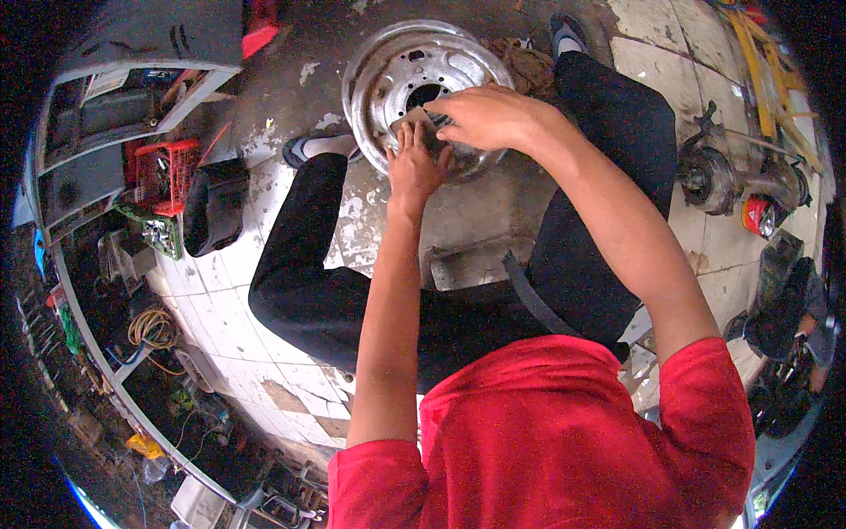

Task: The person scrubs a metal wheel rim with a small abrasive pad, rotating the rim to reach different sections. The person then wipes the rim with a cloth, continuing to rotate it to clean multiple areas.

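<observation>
A silvery steel wheel rim (374,75) lies in front of me, its dark centre hole ringed by smaller holes. Over its near part is a small brownish-grey piece (409,120) that looks like folded sandpaper. My left hand (416,172) holds this piece, with the fingers laid over its near side and the thumb to the right. From the right comes my right hand (489,119), its thumb and forefinger on either side of the piece's right edge. The fingertips partly cover the piece, and its underside is hidden.
My legs bend around the rim, with a metal piece (476,262) between them. A grey cabinet (141,44), a red basket (167,175) and a green crate (162,236) stand left. Coiled hose (152,328) lies lower left. Metal machine parts (709,181) and a red can (758,214) are right.
</observation>
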A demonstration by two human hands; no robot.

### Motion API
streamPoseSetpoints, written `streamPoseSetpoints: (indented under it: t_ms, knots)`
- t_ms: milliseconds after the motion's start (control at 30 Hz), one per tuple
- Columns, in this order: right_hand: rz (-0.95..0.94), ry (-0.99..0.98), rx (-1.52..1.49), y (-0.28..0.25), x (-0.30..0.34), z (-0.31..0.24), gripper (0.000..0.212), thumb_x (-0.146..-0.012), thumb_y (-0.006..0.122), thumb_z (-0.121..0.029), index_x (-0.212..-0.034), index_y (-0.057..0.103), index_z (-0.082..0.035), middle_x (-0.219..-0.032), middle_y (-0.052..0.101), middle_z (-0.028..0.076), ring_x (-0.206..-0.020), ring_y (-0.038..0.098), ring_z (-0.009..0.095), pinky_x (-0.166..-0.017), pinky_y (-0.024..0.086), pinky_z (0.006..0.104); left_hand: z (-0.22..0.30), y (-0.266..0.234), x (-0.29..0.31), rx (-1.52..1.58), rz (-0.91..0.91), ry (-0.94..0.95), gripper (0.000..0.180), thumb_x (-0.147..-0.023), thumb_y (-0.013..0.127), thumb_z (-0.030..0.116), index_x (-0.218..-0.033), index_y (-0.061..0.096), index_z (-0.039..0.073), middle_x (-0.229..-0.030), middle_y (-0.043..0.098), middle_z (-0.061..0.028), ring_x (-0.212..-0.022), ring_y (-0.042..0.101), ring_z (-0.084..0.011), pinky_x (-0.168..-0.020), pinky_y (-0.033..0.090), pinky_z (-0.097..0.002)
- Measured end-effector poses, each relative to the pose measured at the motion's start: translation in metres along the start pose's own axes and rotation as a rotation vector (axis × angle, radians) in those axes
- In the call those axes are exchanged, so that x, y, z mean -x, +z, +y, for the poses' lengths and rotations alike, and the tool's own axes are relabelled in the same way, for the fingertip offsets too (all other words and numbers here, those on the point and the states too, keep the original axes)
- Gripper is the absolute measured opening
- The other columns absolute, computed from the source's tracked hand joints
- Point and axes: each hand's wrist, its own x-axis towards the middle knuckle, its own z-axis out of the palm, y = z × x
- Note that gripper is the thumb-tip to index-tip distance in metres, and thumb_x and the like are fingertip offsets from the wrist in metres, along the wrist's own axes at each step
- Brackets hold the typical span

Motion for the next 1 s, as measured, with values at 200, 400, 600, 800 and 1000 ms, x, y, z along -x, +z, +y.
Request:
streamPoseSetpoints:
  t_ms: [200, 400, 600, 800, 1000]
  knots:
    - [0.067, -0.009, -0.014, 0.012, -0.005, 0.01, 0.041, -0.089, 0.059, -0.036, -0.123, 0.059, -0.013, -0.113, 0.065, 0.018, -0.106, 0.061, 0.037, -0.092, 0.047, 0.0499, -0.014, -0.005, -0.038, 0.052, -0.042, -0.065, 0.091, -0.078, 0.069, 0.047, -0.145, 0.028, 0.002, -0.149, 0.03, -0.0237, -0.138, 0.031, -0.035, -0.107, 0.032, -0.0545]
    - [0.019, 0.028, -0.021, -0.002, 0.003, 0.004, 0.049, -0.09, 0.06, -0.031, -0.132, 0.052, -0.008, -0.12, 0.061, 0.019, -0.111, 0.058, 0.035, -0.096, 0.046, 0.0443, 0.004, -0.008, -0.024, -0.218, -0.056, -0.036, 0.088, -0.082, 0.061, 0.055, -0.145, 0.03, 0.003, -0.148, 0.032, -0.0255, -0.138, 0.032, -0.0343, -0.109, 0.03, -0.0508]
    - [0.005, 0.01, -0.047, -0.006, 0.006, 0.0, 0.05, -0.089, 0.06, -0.031, -0.133, 0.052, -0.008, -0.12, 0.061, 0.02, -0.111, 0.058, 0.035, -0.095, 0.046, 0.0448, 0.006, -0.005, -0.007, -0.121, -0.083, 0.018, 0.09, -0.082, 0.06, 0.058, -0.146, 0.028, 0.003, -0.149, 0.029, -0.0272, -0.139, 0.029, -0.0375, -0.103, 0.042, -0.0445]
    - [-0.004, -0.011, -0.004, -0.003, -0.003, -0.011, 0.051, -0.089, 0.06, -0.032, -0.133, 0.051, -0.007, -0.121, 0.061, 0.02, -0.112, 0.058, 0.035, -0.096, 0.046, 0.0448, -0.04, 0.021, -0.035, -0.27, -0.038, 0.092, 0.091, -0.082, 0.062, 0.054, -0.148, 0.024, 0.003, -0.15, 0.026, -0.0268, -0.14, 0.029, -0.0369, -0.104, 0.042, -0.0427]
    - [-0.006, 0.025, -0.027, -0.006, 0.003, -0.005, 0.051, -0.089, 0.06, -0.032, -0.134, 0.05, -0.008, -0.122, 0.061, 0.019, -0.113, 0.058, 0.035, -0.096, 0.045, 0.0452, 0.0, -0.012, -0.033, -0.188, -0.113, 0.012, 0.088, -0.082, 0.062, 0.053, -0.147, 0.026, 0.004, -0.15, 0.027, -0.0265, -0.138, 0.032, -0.0362, -0.102, 0.043, -0.0421]
